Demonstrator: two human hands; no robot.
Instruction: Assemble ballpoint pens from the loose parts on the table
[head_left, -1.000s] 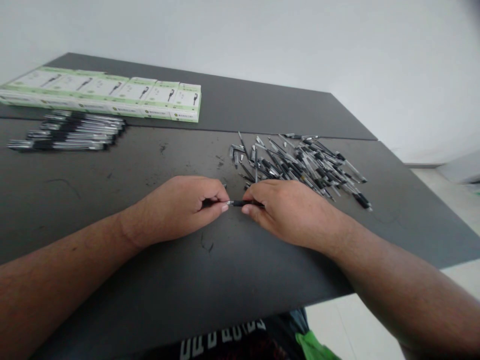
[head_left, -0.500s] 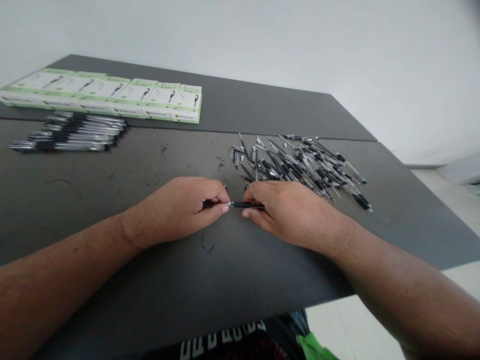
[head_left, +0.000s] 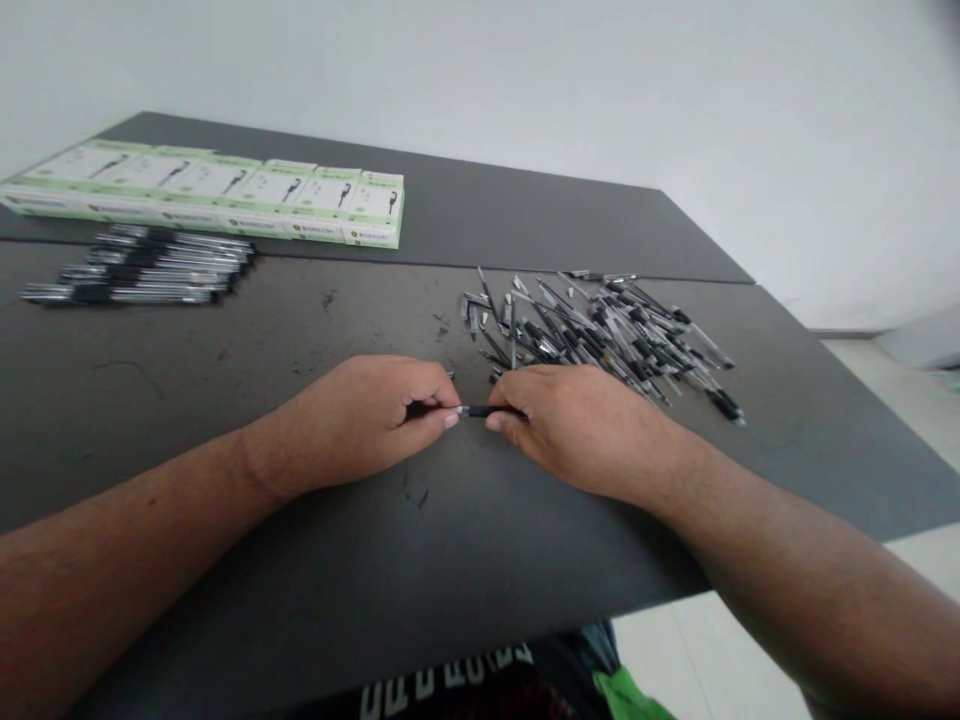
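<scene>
Hardly anything has moved since the earlier frame: both hands stay put, and only the whole view sits a tiny bit lower.

Two bare hands hold one thin pen with a black grip and a shiny pale end (head_left: 478,411). It lies flat and sideways between them, just above or on the dark grey, flat worktop (head_left: 465,550); I cannot tell which. The left hand (head_left: 375,420) is pinched closed, thumb and finger tight on the pale end. The right hand (head_left: 581,425) is pinched closed too, on the black grip. The fingertips of the two hands are near each other but do not touch, and a short bit of pen shows in the gap.

Behind the right hand is one messy heap of loose black and clear plastic pen parts (head_left: 611,335). They cross over each other, too many to count.

Far to the left is one group of black and clear pens lying side by side (head_left: 150,265). It looks like about ten, but they are too blurry to count for sure. Just behind them is one row of white and green boxes (head_left: 225,185). Six tops show, each with one dark pen picture. One plain white wall (head_left: 525,90) is at the back.
</scene>
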